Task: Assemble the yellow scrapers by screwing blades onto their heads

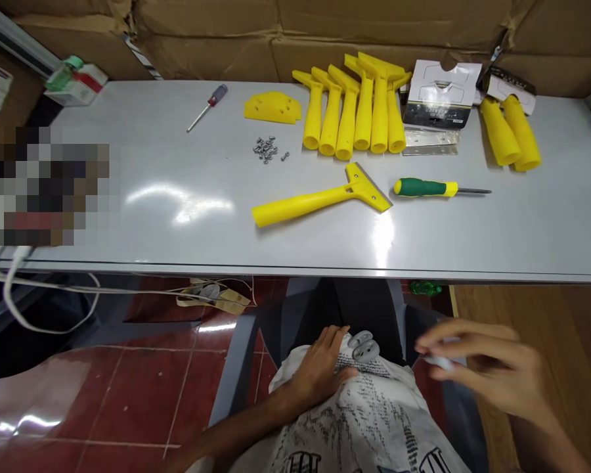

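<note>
My left hand (322,368) lies on the white printed shirt (369,407) at my lap, its fingers stretched out. Just beside its fingertips are two grey oval pieces (365,348) whose kind I cannot make out. Out to the right, my right hand (487,368) is raised with its fingers pinched on a small whitish object (440,361), blurred and partly hidden. On the table in front lies a yellow scraper (320,197) with a blade screwed to its head. A green and yellow screwdriver (426,188) lies to its right. Neither hand touches the tools.
Along the back of the grey table (128,243) stand several yellow scraper handles (347,118), a yellow plastic part (272,108), loose screws (266,150), flat blades (431,140) and a white-and-black package (443,95). A smaller screwdriver (207,107) lies left. White cables (17,289) hang at the left edge.
</note>
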Demonstrator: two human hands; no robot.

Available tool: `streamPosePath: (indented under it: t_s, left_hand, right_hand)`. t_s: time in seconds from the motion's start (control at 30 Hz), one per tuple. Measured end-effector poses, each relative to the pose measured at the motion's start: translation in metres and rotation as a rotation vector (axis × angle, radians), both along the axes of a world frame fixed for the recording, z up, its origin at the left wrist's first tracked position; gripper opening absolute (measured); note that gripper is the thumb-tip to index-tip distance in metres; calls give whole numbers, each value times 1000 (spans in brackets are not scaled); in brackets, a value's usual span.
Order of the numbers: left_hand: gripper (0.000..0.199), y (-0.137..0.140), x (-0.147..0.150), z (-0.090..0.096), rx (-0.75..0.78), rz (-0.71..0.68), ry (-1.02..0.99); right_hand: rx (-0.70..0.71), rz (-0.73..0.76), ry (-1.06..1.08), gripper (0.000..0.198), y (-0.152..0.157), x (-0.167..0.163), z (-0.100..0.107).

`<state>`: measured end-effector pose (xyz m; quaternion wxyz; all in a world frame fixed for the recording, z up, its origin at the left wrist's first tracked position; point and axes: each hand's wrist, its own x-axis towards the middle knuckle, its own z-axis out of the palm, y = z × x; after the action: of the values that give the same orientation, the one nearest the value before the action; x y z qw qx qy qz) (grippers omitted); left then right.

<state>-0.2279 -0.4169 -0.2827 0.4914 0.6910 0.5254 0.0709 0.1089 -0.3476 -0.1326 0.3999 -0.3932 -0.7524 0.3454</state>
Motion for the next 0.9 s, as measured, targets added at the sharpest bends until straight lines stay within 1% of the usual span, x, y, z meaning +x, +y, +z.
streamPosePath:
  t_s: [0.03,0.07,0.1,0.17,0.23,0.3,0.37,0.5,0.6,0.73,0.9]
  left_hand:
    - [84,-3,4,-9,-58,-2,26]
    - [89,-4,8,-16,-79,0,34]
    - [90,-4,12,-21,-86,3,30]
    - [84,-2,21,-26,-92,22,23]
    - [71,2,28,-28,-88,41,14]
    - [59,3,33,-29,-82,54,-4]
    - [57,3,34,-31,-78,71,-28]
    - [62,0,30,-35,-69,126,-74]
    - [61,-1,28,-36,-66,148,-107]
    - [62,-1,28,-38,-71,156,-137]
    - [64,-1,29,-40,-79,157,-159]
  right_hand:
    - [-82,56,20,7,-1,-9,-14]
    - [-117,72,62,6,-3,-17,-30]
    - [-127,64,83,11,-8,-25,-46]
    - [-149,26,20,21,-21,-36,-78]
    - [-123,-35,-44,26,-35,-43,-104]
    - [-94,-87,-84,28,-47,-47,-122]
    - [-67,-105,-117,29,-56,-51,-135]
    - [17,-57,-203,30,-65,-57,-152]
    - [69,-52,-257,28,-66,-58,-158]
    - [115,-59,-309,34,-68,-58,-159]
    - [150,-73,-359,43,-71,-61,-153]
